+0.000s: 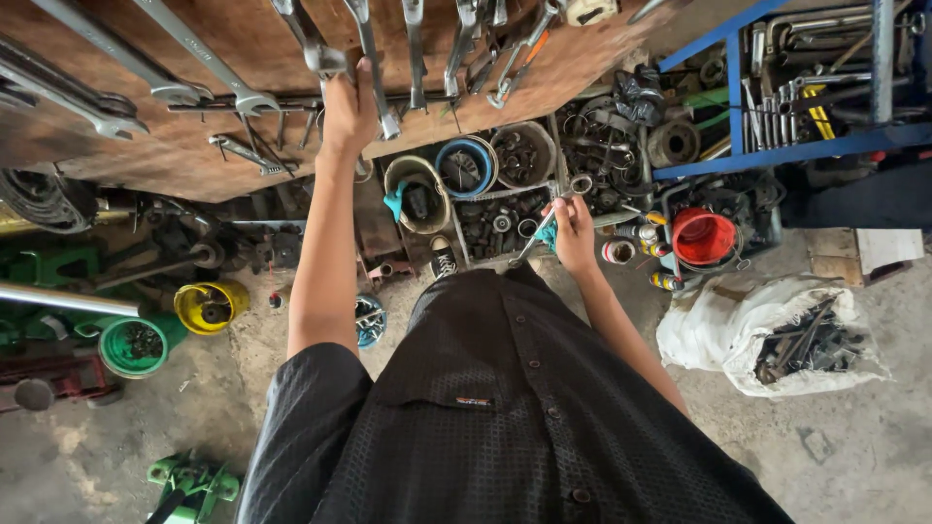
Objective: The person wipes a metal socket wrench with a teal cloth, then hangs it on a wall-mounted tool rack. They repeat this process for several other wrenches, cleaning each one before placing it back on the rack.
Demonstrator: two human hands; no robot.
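Note:
My left hand [348,112] is raised to the brown wooden tool board [194,146] and grips the shaft of a hanging steel spanner [313,41]. More spanners hang on either side of it, among them a long one [374,68] just to the right. My right hand [573,231] is held lower, near my waist, and is shut on a ring spanner [553,213] together with a teal cloth [549,236]. The spanner's ring end points up and to the right. My dark shirt fills the bottom middle of the view.
Below the board stand round tins of small metal parts [466,167], a red bucket [703,236], spray cans [621,250], a yellow tin [209,306] and a green tin [136,344]. A blue rack [806,150] holds tools at right. A white sack of scrap metal [777,335] lies on the concrete floor.

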